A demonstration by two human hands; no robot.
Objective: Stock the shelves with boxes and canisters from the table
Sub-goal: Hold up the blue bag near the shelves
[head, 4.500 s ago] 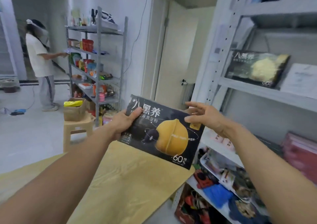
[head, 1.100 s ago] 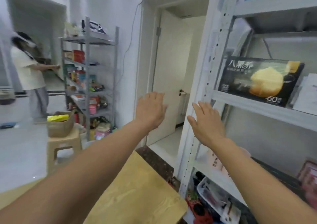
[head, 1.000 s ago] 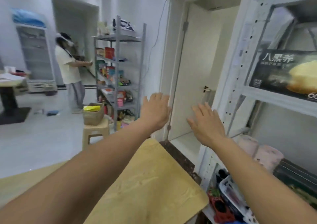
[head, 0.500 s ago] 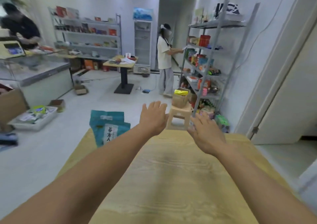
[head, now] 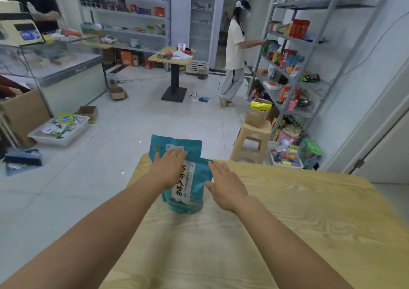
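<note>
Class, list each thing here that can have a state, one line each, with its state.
Left hand, open, fingers straight, resting on the two teal plastic pouches.
Right hand, open, beside the pouches, holding nothing.
Brown cardboard box on the beige plastic stool, flaps open, yellow packet inside.

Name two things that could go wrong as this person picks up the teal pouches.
1. The teal pouches sit at the table's far edge; a push from the open left hand could knock one onto the floor.
2. The right hand is open too, gripping nothing; a loose grab may let a pouch slip.
</note>
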